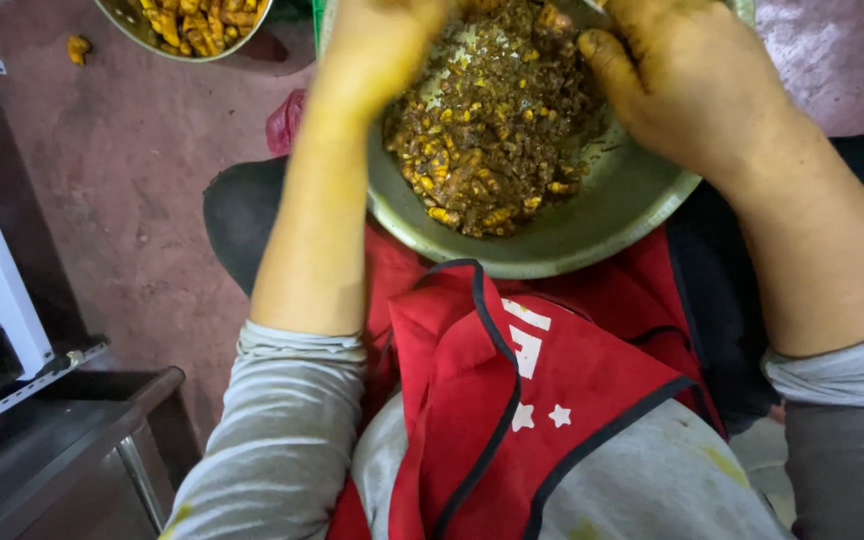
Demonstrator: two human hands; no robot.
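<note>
Working the brown-and-yellow scraps (487,130) in the metal bowl (592,225) on your lap, your left hand (382,45) and right hand (687,80) flank the heap, fingers curled; grip unclear.

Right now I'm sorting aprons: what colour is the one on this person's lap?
Red apron with dark trim and white shapes, seen in the head view.

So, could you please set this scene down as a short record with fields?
view: head camera, looking down at the lap
left hand: yellow-stained, in the scraps at the bowl's left side
right hand: yellow-stained, at the bowl's right side, thumb over the scraps
bowl: metal, on the lap
scraps: brown and yellow bits heaped in the bowl
apron: red, dark trim
second bowl: top left on the floor, yellow pieces inside
floor: reddish
</note>
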